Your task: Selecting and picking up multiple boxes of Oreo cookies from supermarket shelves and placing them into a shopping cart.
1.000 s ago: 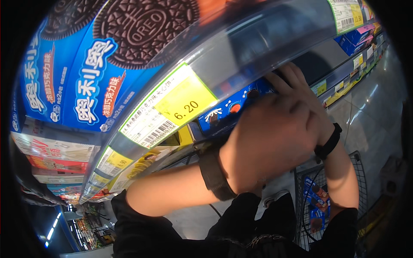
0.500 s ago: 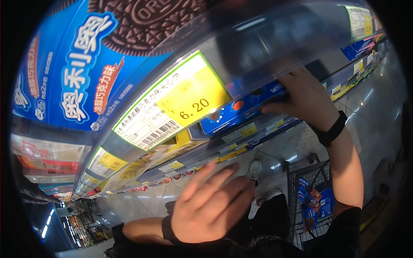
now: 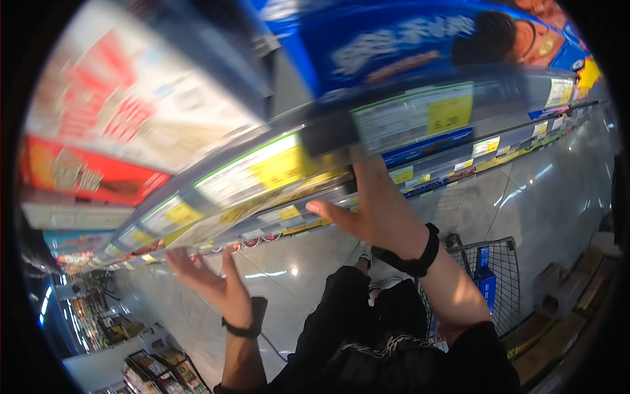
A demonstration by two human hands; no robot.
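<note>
My right hand (image 3: pixel 384 213) reaches to the shelf below the price-tag strip, thumb stretched out and apart. Its other fingertips are hidden behind the shelf lip, and nothing shows in its grip. Close to its thumb lies a yellow box (image 3: pixel 321 180), blurred, on the lower shelf. To the right of these fingers, a blue box (image 3: pixel 426 148) is partly covered by the upper shelf edge. My left hand (image 3: pixel 216 285) is raised farther left, in front of the lower shelf edge, fingers apart and holding nothing. Both wrists wear dark bands.
On the upper shelf stand a large blue cookie box (image 3: pixel 394 49) and white packages (image 3: pixel 164 105) with a red one (image 3: pixel 92 171). Price tags line the shelf edge (image 3: pixel 505 88). A wire shopping cart (image 3: pixel 505 289) holding blue packages (image 3: pixel 485 282) stands at the right, near stacked goods (image 3: pixel 558 295).
The view has swung left along the shelf. My right hand has left the blue box and moved toward the yellow one. My left hand has moved left, toward the lower shelf.
</note>
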